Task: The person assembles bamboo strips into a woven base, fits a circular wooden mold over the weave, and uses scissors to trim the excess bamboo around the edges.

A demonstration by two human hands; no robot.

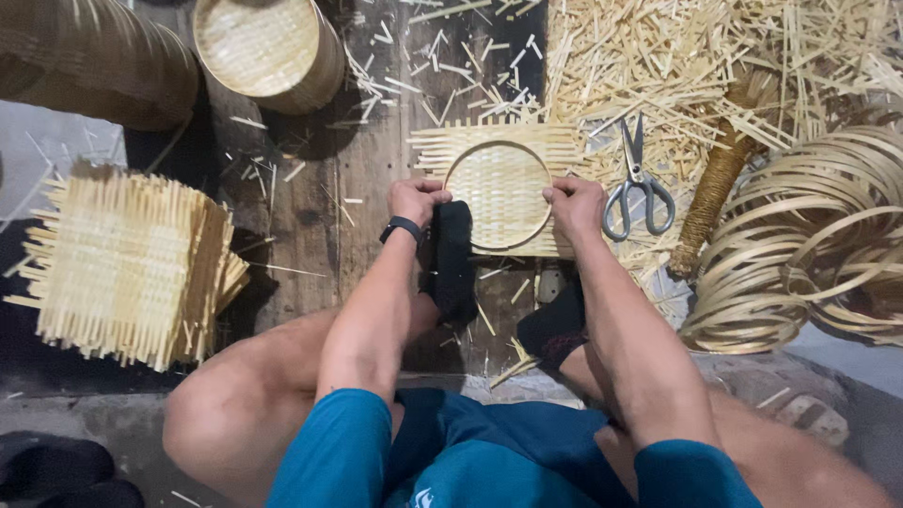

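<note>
The person sat low on the floor with both arms reaching out over a dark wooden board (310,202). A woven mat (503,183) of thin bamboo strips lay flat on the board, right in front of the knees. A round hoop (544,202) sat on top of the mat, and loose strip ends stuck out past it on the sides.

The left hand (414,200) was curled shut, pinching the left edge of the hoop and mat. It wore a black band on the wrist. The right hand (576,207) was curled shut too, pinching the right edge. A foot in a black sock (451,259) pressed near the bottom edge of the mat, just beside the left hand.

Scissors (637,183) lay just right of the right hand, touching nothing but the straw under them. A big pile of cut strips (677,56) covered the top right. A bundle of hoops (809,245) lay far right. A stack of mats (127,268) sat well to the left. A finished basket (268,47) stood at the top.
</note>
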